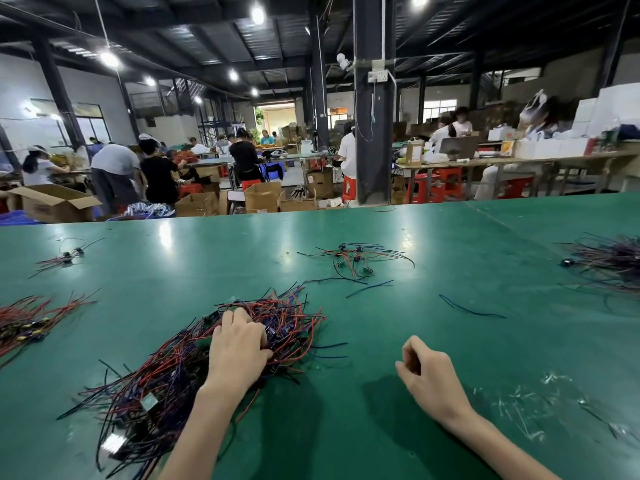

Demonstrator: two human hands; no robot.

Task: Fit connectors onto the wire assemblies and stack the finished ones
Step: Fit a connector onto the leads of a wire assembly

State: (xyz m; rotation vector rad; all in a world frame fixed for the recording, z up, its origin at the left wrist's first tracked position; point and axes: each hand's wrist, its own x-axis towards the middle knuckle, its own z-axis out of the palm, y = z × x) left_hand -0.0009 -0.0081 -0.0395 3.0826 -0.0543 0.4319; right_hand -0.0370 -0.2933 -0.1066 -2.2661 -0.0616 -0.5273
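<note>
Left hand (pixel 239 344) was down on the big wire pile (pixel 156 379), fingers curled into the tangle and gripping a few red and blue leads near its top end. Right hand (pixel 427 372) hung just above the green table (pixel 381 323), well right of the pile, fingers loosely curled, nothing visible in them. The pile was red, blue and black wires with small green boards (pixel 149 400) mixed in, lying right in front of me on the left. A stack of red assemblies (pixel 24 323) lay at the left edge, connectors lined up on the near side. A small cluster with black connectors (pixel 353 258) lay further out at centre, a smaller one (pixel 67 256) far left, another dark bundle (pixel 613 261) far right. One loose blue wire (pixel 471 308) lay alone between the centre cluster and my right hand. Clear plastic scraps (pixel 519 407) lay near my right forearm.
</note>
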